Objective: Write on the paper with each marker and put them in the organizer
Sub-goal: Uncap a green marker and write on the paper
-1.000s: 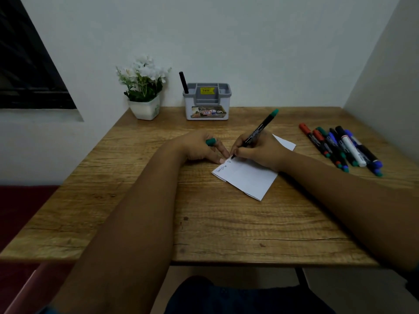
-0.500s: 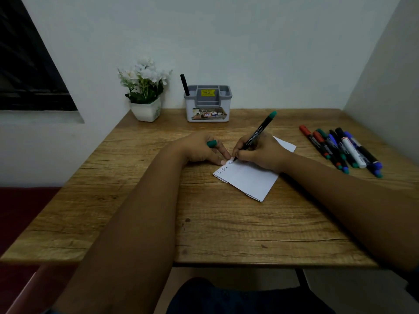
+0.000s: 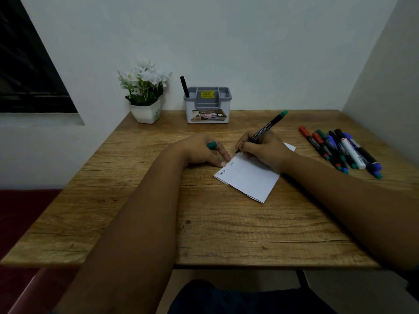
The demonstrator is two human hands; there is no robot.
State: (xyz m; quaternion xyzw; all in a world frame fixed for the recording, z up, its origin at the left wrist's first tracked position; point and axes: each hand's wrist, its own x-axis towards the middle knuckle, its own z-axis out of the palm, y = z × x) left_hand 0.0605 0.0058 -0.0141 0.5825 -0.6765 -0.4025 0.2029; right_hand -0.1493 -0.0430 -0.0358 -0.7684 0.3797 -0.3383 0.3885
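Writing on the paper point(image 3: 248, 177) has lengthened: one second ago only a few green strokes stood at its left edge, and now a full word and the start of a second run along that edge.

Right hand point(image 3: 264, 149): fingers clamped round the green marker point(image 3: 265, 129), tip at the paper's upper-left edge, further along the line than before.

Left hand point(image 3: 205, 152): curled round the green cap point(image 3: 212, 145), one fingertip resting beside the paper's corner; position unchanged.

Organizer point(image 3: 207, 105): at the table's point(image 3: 226, 234) far edge, one black marker point(image 3: 184, 86) standing in its left compartment.

Remaining markers point(image 3: 340, 148): a row lying right of the paper, well apart from the hands.

Judgement: the second marker's writing is under way; capping and stowing are not yet done.
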